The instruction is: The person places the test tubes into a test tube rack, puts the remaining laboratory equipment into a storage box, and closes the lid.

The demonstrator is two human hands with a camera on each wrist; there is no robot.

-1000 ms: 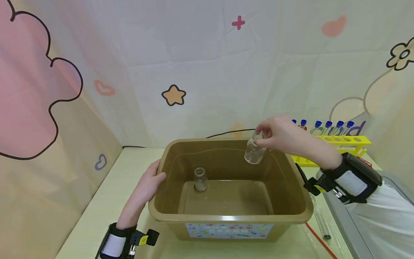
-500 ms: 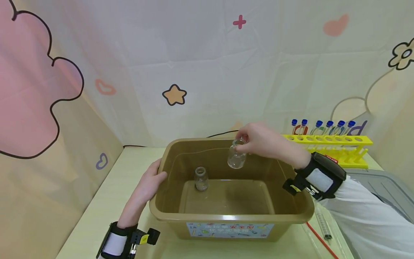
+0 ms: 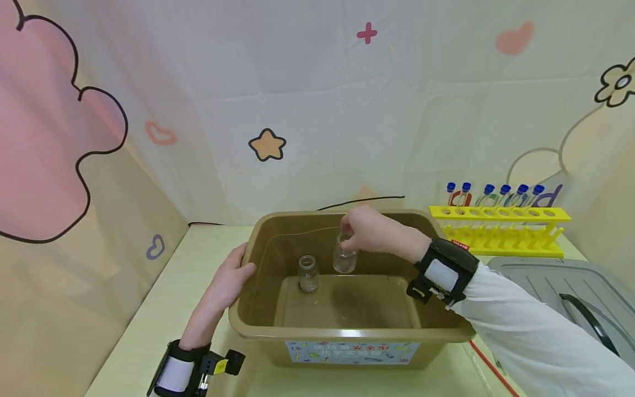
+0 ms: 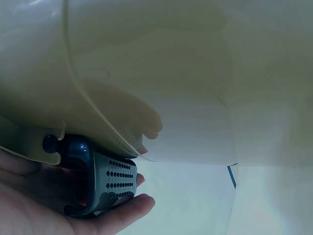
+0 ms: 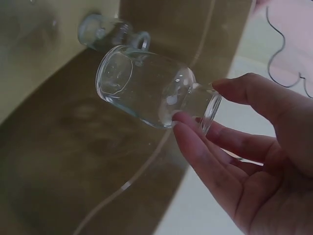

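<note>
My right hand point(image 3: 367, 229) pinches a clear glass bottle point(image 3: 344, 259) by its neck, thumb on one side and fingers on the other. The bottle hangs upright inside a brown plastic bin point(image 3: 349, 333), above its floor near the back wall. A second glass bottle point(image 3: 308, 274) stands in the bin, left of the held one; the right wrist view also shows this other bottle point(image 5: 110, 33) behind it. At the bin's left end my left hand point(image 3: 230, 275) grips the rim. In the left wrist view, fingers point(image 4: 129, 213) lie beneath a dark perforated handle point(image 4: 115, 178) on the bin.
Behind the bin on the right stands a yellow test-tube rack point(image 3: 501, 214) with several blue-capped tubes. A grey lid point(image 3: 541, 278) with a black handle lies at right. Near the bin's front right corner is a red stick point(image 3: 491, 366). A patterned curtain point(image 3: 317, 110) hangs behind.
My right hand has carried the glass bottle leftward and lower, from the bin's back right rim down into the bin. The left hand and the standing bottle have stayed put.
</note>
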